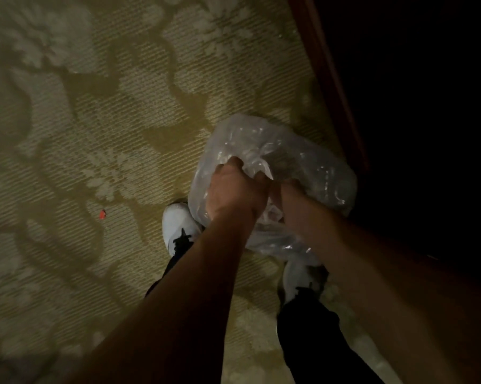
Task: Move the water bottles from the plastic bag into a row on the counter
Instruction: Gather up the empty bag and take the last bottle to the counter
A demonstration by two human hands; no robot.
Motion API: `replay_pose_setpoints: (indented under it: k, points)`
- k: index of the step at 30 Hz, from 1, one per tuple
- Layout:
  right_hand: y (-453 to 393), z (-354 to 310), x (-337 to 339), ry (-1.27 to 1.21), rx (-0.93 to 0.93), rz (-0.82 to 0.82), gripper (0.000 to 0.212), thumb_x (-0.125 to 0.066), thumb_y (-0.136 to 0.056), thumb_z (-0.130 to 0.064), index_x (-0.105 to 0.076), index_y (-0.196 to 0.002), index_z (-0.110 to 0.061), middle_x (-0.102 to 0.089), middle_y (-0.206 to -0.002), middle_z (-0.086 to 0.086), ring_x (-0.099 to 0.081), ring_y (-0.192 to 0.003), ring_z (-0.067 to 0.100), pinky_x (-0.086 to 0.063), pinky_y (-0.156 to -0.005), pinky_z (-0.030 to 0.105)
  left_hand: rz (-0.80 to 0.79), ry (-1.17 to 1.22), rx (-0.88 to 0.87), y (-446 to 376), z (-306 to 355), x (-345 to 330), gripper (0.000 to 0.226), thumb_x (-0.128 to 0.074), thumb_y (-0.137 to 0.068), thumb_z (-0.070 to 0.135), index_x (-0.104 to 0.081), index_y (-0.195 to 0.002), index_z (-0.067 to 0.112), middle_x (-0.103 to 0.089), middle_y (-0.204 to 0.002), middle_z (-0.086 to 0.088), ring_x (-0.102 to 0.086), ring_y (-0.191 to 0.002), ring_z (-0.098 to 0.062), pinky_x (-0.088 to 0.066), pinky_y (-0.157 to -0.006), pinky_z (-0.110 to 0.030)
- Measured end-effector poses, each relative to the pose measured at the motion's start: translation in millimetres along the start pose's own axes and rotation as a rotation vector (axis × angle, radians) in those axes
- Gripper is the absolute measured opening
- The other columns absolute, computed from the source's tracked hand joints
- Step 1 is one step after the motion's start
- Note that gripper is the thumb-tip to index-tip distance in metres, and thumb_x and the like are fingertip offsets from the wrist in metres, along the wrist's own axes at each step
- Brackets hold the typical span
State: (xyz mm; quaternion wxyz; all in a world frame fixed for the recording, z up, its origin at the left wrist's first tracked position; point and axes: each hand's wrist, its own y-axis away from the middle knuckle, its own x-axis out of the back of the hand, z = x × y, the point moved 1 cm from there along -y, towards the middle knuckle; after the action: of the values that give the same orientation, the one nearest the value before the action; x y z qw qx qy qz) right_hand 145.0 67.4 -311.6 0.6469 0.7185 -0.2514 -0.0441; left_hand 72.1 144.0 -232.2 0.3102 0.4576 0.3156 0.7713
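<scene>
Both hands grip the gathered neck of one plastic bag point(275, 162): the left hand point(233, 189) is fisted on it, the right hand point(283, 195) closed beside it, mostly hidden. Just below the bag are two white shoes point(178, 225) on the carpet point(95, 134). Inside, clear water bottles point(261, 151) blur together uncountably; thin film could tear under their weight, spilling them.

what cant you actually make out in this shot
Head view:
- Bottle count: the crumpled, cloudy plastic bag blurs its contents.
- Right hand: its fingers are buried in bag folds behind the left hand.
- Counter: the dark region right of the carpet shows nothing.
</scene>
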Motion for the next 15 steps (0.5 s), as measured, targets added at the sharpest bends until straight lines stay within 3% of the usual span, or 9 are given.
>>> replay_pose_setpoints:
  k: [1, 4, 6, 7, 9, 12, 15]
  points:
    - [13, 1, 6, -0.071, -0.005, -0.002, 0.035, -0.067, -0.085, -0.045, -0.056, -0.09, -0.012, -0.06, -0.104, 0.008, -0.058, -0.091, 0.023, -0.054, -0.093, 0.042, -0.017, 0.036, 0.025, 12, 4, 4, 0.047, -0.062, -0.092, 0.043, -0.058, -0.132, 0.02, -0.063, -0.133, -0.003, -0.063, -0.117, -0.025, -0.054, -0.097, -0.043]
    - [61, 8, 23, -0.117, -0.023, 0.043, 0.08, -0.074, -0.063, -0.062, -0.06, -0.119, -0.006, -0.068, -0.116, 0.009, -0.067, -0.104, 0.028, -0.056, -0.088, 0.04, -0.052, 0.13, 0.101, 48, 13, 20, 0.046, -0.063, -0.092, 0.043, -0.064, -0.129, 0.018, -0.069, -0.124, -0.007, -0.067, -0.109, -0.025, -0.055, -0.096, -0.041]
    - [104, 6, 38, -0.15, 0.006, 0.054, 0.078, -0.077, -0.064, -0.058, -0.06, -0.12, -0.007, -0.07, -0.112, 0.005, -0.069, -0.099, 0.027, -0.057, -0.081, 0.036, -0.095, 0.222, 0.146, 76, 21, 35, 0.032, -0.065, -0.09, 0.042, -0.071, -0.108, 0.015, -0.073, -0.113, -0.011, -0.069, -0.105, -0.031, -0.056, -0.096, -0.045]
    - [123, 2, 43, -0.155, 0.033, 0.057, 0.067, -0.078, -0.07, -0.053, -0.058, -0.114, -0.007, -0.07, -0.107, 0.001, -0.069, -0.094, 0.023, -0.057, -0.077, 0.032, -0.117, 0.281, 0.175, 87, 25, 41, 0.027, -0.066, -0.089, 0.041, -0.071, -0.097, 0.015, -0.073, -0.109, -0.013, -0.069, -0.104, -0.034, -0.055, -0.097, -0.048]
    - [168, -4, 58, -0.14, 0.083, 0.107, 0.044, -0.075, -0.08, -0.043, -0.053, -0.102, -0.012, -0.066, -0.093, -0.004, -0.064, -0.078, 0.015, -0.051, -0.062, 0.025, -0.17, 0.377, 0.226, 112, 35, 58, 0.032, -0.066, -0.089, 0.041, -0.07, -0.098, 0.011, -0.073, -0.101, -0.013, -0.07, -0.099, -0.034, -0.055, -0.097, -0.048]
    - [235, -14, 71, -0.12, 0.129, 0.135, 0.058, -0.075, -0.079, -0.045, -0.054, -0.118, -0.007, -0.07, -0.101, 0.005, -0.069, -0.08, 0.021, -0.053, -0.057, 0.026, -0.248, 0.43, 0.243, 151, 53, 83, 0.037, -0.065, -0.091, 0.04, -0.071, -0.106, 0.006, -0.069, -0.086, -0.008, -0.066, -0.082, -0.028, -0.055, -0.083, -0.039]
    - [303, -22, 81, -0.083, 0.181, 0.196, 0.067, -0.073, -0.081, -0.045, -0.044, -0.132, -0.01, -0.067, -0.11, 0.008, -0.069, -0.086, 0.023, -0.06, -0.07, 0.036, -0.379, 0.429, 0.235, 194, 77, 112, 0.03, -0.065, -0.093, 0.039, -0.068, -0.092, 0.01, -0.069, -0.089, -0.005, -0.065, -0.079, -0.02, -0.049, -0.075, -0.032]
